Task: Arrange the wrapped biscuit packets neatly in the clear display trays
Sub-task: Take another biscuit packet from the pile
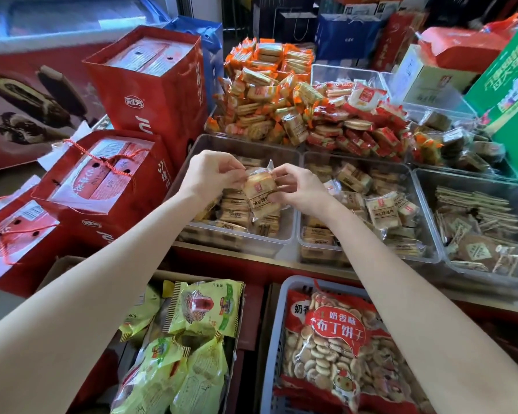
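A clear-wrapped biscuit packet (259, 194) with a beige label is held up over the left clear tray (237, 245). My left hand (210, 174) pinches its upper left edge. My right hand (299, 186) grips its right side. Rows of like packets lie in the left tray under the hands. The middle clear tray (431, 258) holds several more of the same packets, loosely heaped. A right clear tray (425, 177) holds flat brown packets (476, 231).
Orange packets (260, 94) and red packets (362, 124) are heaped in trays behind. Red gift bags (162, 85) stand at left. Below the shelf sit green snack bags (192, 333) and a basket with a red biscuit bag (335, 342).
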A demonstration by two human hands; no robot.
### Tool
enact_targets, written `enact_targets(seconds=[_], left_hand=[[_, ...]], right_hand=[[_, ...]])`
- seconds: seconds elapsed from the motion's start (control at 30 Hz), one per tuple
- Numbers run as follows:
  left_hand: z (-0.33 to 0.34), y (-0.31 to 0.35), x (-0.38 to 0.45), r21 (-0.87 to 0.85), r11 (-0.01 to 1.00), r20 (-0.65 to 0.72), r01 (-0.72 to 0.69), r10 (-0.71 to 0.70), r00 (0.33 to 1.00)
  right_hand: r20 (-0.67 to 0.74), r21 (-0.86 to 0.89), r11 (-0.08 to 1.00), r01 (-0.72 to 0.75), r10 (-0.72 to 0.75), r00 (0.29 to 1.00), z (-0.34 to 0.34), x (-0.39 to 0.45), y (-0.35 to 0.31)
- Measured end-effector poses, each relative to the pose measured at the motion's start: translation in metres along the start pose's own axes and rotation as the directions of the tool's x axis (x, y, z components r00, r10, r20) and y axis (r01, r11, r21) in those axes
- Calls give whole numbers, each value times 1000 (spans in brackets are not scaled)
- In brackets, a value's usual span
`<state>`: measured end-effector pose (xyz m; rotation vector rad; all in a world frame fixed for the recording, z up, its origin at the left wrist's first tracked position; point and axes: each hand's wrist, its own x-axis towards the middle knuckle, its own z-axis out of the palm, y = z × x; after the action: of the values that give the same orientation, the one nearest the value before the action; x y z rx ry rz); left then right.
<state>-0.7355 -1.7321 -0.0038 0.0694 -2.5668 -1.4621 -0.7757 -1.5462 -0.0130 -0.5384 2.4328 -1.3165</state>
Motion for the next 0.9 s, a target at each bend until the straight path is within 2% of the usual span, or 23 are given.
enact_targets(seconds=[0.07, 0.13, 0.2, 0.27, 0.3, 0.37, 0.43, 0.5, 0.67, 0.8, 0.9], left_hand=[[4, -12, 7, 8, 1000, 31, 14, -14, 999], [11, -27, 15, 137, 990, 57, 22, -30, 998], [22, -40, 16, 331, 943, 106, 31, -70, 992], [32, -57, 15, 463, 886, 218, 9, -123, 968], [37, -66, 15, 505, 862, 310, -39, -139, 941], [46, -82, 15, 560, 812, 507, -167, -176, 844], [50, -90, 14, 598, 770, 615, -223, -263, 743], [50, -91, 13, 613, 768, 631, -187, -332, 701], [35, -98, 25, 652, 742, 616, -160, -395, 681], [26, -110, 30, 694, 700, 584, -167, -412, 699], [22, -113, 31, 674, 725, 568, -141, -387, 727]], right_hand=[[11, 16, 1000, -16, 16, 1000, 2, 7, 11], [8, -73, 997, -33, 34, 999, 7, 16, 22], [22, -274, 960, -56, 65, 998, 11, 24, 34], [90, -543, 839, -43, 109, 990, 15, 29, 43], [141, -638, 770, -13, 133, 981, 19, 32, 46], [220, -732, 679, 55, 159, 963, 29, 36, 46], [243, -775, 626, 88, 166, 956, 40, 45, 48], [265, -797, 595, 102, 192, 945, 47, 54, 54], [308, -782, 617, 87, 261, 915, 40, 61, 56], [288, -814, 577, 64, 305, 908, 44, 60, 52], [282, -827, 560, 51, 335, 899, 62, 62, 56]])
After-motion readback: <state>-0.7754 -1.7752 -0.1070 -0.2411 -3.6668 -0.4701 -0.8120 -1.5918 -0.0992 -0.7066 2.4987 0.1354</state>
